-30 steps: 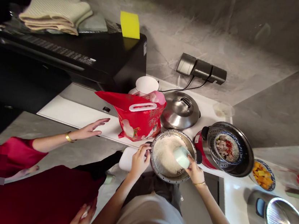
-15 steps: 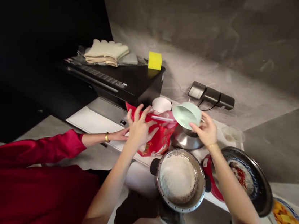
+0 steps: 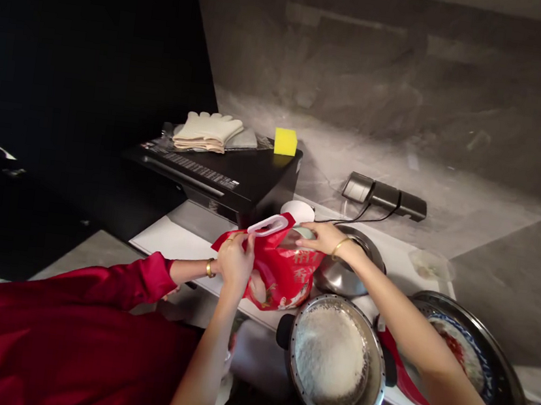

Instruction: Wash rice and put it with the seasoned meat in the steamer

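Note:
My left hand (image 3: 235,260) pinches the near edge of a red rice bag (image 3: 281,273) that has a white handle (image 3: 268,224), holding its mouth apart. My right hand (image 3: 321,236) reaches into the bag's mouth, its fingers curled around a pale green cup (image 3: 302,232) that is mostly hidden inside. Just in front of the bag stands a steel pot (image 3: 369,366) holding white rice (image 3: 331,354). Another person in a red sleeve (image 3: 108,278) has a hand behind my left hand, by the bag.
A steel lid (image 3: 345,274) lies behind the pot. A red cooker (image 3: 499,382) with a dish of food stands to the right. A white cup (image 3: 298,210), a power strip (image 3: 384,195), and a black appliance (image 3: 234,178) topped with gloves and a yellow sponge (image 3: 285,141) sit behind.
My right hand lifted the green cup out of the pot of rice, carried it up, and lowered it into the red bag. My left hand moved from the pot rim to the bag's edge.

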A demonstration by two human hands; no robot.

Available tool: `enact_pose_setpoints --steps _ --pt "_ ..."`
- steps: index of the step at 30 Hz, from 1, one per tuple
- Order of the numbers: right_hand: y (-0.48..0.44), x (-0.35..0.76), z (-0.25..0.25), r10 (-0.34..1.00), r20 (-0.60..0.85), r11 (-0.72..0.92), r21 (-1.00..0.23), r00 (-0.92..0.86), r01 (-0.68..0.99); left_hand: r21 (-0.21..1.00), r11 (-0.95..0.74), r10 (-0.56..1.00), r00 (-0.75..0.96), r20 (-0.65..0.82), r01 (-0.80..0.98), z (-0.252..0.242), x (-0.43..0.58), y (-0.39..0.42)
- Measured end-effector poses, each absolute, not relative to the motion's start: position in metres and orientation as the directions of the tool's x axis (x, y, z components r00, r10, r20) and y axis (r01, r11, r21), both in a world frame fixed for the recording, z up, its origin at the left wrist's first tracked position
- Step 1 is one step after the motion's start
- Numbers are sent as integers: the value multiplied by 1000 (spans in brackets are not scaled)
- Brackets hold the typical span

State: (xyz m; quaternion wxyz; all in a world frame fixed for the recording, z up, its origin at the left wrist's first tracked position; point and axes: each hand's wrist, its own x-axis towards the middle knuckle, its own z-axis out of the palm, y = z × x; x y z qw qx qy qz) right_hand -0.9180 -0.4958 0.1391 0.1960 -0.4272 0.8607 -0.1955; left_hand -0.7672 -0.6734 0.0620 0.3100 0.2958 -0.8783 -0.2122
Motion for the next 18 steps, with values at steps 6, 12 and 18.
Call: enact_pose_setpoints --steps 6,12,18 --pt "-486 -899 133 -789 -104 530 -612 -605 -587 547 823 -516 -603 608 -152 77 -750 -655" --pt "-333 -793 64 -346 -66 784 -568 -936 -250 841 519 -508 -847 158 -154 25 -660 -566" --pt "-256 -684 -52 -265 -302 910 -391 -916 -135 784 194 -293 -797 -528 -590 -46 -610 -505"
